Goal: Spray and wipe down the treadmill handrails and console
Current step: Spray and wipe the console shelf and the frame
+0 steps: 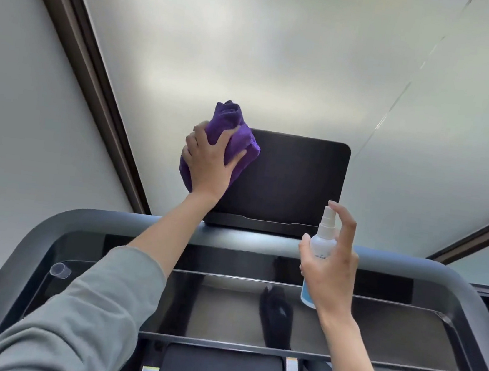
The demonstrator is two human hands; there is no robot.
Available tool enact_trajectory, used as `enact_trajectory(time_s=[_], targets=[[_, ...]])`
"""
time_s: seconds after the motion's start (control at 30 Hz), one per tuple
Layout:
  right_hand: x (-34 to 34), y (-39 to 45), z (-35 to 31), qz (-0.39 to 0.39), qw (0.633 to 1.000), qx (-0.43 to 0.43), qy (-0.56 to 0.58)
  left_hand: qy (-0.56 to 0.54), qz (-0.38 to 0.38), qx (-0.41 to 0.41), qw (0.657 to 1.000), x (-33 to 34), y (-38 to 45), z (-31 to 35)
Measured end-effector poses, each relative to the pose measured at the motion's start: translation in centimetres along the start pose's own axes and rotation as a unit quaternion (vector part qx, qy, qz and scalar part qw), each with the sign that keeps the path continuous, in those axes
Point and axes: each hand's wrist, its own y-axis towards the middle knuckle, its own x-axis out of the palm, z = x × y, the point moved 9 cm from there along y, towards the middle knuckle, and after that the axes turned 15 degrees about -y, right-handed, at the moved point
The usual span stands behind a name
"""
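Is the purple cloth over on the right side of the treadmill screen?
No, the left hand presses the purple cloth against the upper left corner of the screen.

A: Under the left grip (207,162), how much of the purple cloth (237,135) shows?
B: Only its edges; the palm hides the middle, and the cloth covers the console screen's (286,184) left edge.
A: And the spray bottle (320,250)?
B: The right grip (330,263) wraps its body; the label print is too small to read.
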Motion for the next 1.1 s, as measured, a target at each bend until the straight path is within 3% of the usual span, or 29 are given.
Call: enact_trajectory(time_s=[0.2, 0.4, 0.57, 0.7, 0.83, 1.0, 1.1], targets=[[0.1, -0.1, -0.6, 0.002, 1.0, -0.01, -0.004, -0.063, -0.02, -0.005, 0.998, 0.6, -2.8, -2.0], [-0.4, -0.2, -1.2, 0.011, 1.0, -0.003, 0.014, -0.042, -0.086, 0.002, 0.995, -0.5, -6.0, -2.6], [-0.9, -0.2, -1.0, 0.017, 1.0, 0.003, 0.018, -0.009, -0.002, 0.098, 0.995, -2.1, -2.2, 2.9], [-1.1, 0.0, -0.3, 0.022, 1.0, 0.008, 0.008, 0.045, -0.039, 0.114, 0.992, 2.7, -0.4, 5.2], [-1.5, 0.1, -0.1, 0.027, 1.0, 0.007, 0.006, 0.052, -0.023, 0.143, 0.988, 3.6, -1.5, 4.0], [-1.8, -0.1, 0.0, 0.035, 0.999, 0.001, 0.011, 0.037, -0.087, 0.103, 0.99, 3.9, -5.9, 2.5], [-1.5, -0.3, 0.2, 0.031, 0.999, 0.003, 0.017, 0.079, -0.126, 0.161, 0.976, 4.5, -8.6, 2.9]])
